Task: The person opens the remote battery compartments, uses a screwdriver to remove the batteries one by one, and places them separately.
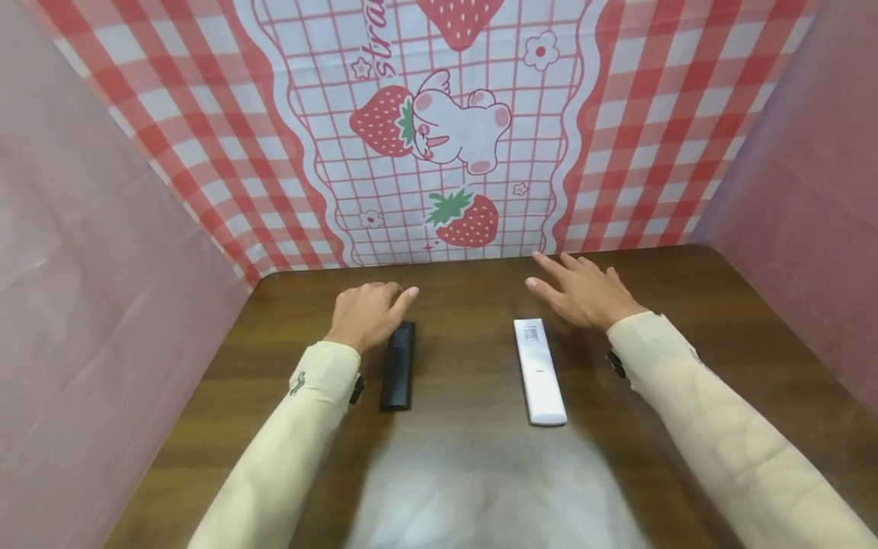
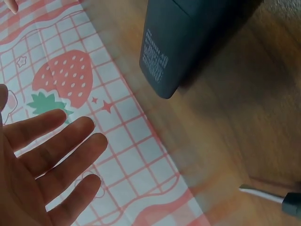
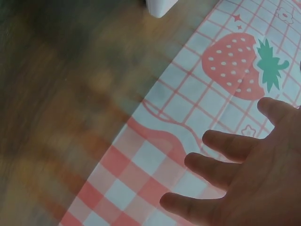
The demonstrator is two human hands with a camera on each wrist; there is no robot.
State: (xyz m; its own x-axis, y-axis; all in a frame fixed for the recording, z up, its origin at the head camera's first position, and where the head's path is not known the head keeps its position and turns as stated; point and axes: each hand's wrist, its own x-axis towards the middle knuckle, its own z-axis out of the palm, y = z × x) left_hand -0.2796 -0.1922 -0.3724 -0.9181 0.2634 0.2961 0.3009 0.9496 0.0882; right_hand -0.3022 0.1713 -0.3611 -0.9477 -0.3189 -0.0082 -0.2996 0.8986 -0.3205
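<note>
My left hand [image 1: 366, 313] hovers over the far end of a slim black bar shaped like a remote control [image 1: 396, 374], its fingers relaxed and holding nothing. Small pale print shows on the black bar's end in the left wrist view. To the right lies a longer white bar of similar shape [image 1: 540, 377], with print at its far end and a small mark midway. My right hand [image 1: 586, 293] is beyond and to the right of it, fingers spread and nothing held. Both wrist views show loosely extended fingers [image 2: 59, 165] apart from the bars.
A thin metal tip with a dark handle [image 2: 292, 205], like a screwdriver, enters the left wrist view's lower right. The brown wooden tabletop [image 1: 466, 343] ends at a red checked strawberry cloth [image 1: 446, 213]. Pink cloth walls [image 1: 89, 252] stand at both sides.
</note>
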